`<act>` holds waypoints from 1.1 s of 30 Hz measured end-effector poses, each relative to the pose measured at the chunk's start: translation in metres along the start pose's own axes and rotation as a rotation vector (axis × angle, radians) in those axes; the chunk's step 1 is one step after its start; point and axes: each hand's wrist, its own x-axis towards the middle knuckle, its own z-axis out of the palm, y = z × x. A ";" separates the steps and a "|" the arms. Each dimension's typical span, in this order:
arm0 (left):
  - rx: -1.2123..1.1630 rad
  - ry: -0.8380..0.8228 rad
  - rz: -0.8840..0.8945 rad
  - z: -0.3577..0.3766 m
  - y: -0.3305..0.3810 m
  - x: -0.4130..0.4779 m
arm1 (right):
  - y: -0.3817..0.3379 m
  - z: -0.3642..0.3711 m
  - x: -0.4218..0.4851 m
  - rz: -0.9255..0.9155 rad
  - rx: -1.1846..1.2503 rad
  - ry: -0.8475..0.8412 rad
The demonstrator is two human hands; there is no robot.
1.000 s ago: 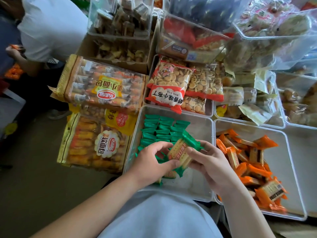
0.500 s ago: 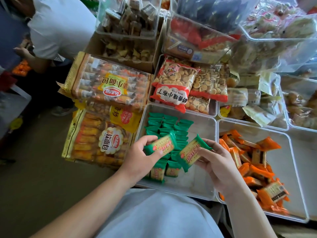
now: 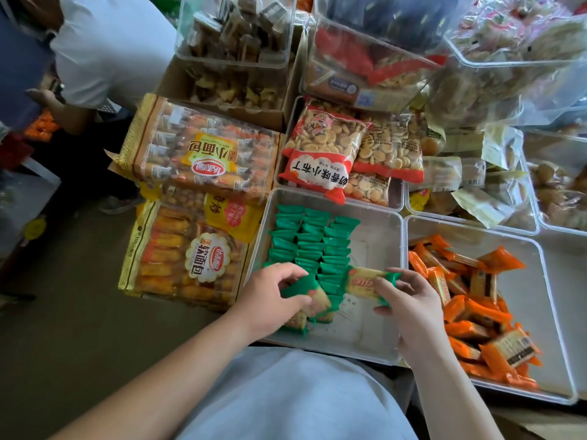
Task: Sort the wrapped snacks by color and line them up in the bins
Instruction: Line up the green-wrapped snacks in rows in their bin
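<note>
Mid-step on lining up greens, centre frame. Pinching one green pack (image 3: 298, 285) in left hand (image 3: 270, 300) at the rows' (image 3: 309, 246) near end; gripping a second pack (image 3: 365, 281) in right hand (image 3: 409, 309) over the bin (image 3: 381, 223). Next, probably: tucking each flush against its row.

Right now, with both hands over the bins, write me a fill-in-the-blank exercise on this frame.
The left hand pinches one snack, the right hand another snack, both wrapped in ___.
The lined-up snacks form ___ rows in their clear bin.
The neighbouring bin holds a loose pile of ___ snacks.
Missing: green; three; orange.
</note>
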 end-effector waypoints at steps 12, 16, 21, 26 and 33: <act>0.613 -0.233 0.075 0.061 -0.014 0.031 | 0.041 -0.031 0.001 0.054 -0.327 -0.254; 0.546 -0.227 0.141 0.064 -0.021 0.036 | 0.051 -0.010 0.020 -0.106 -0.708 -0.339; 0.363 -0.178 0.153 0.054 -0.026 0.037 | 0.081 0.017 0.036 -0.118 -0.910 -0.440; 0.245 -0.071 0.137 0.034 -0.031 0.032 | 0.088 0.027 0.043 -0.086 -0.963 -0.446; 0.236 0.007 0.050 0.019 -0.049 0.011 | 0.067 0.018 0.046 0.104 -0.741 -0.485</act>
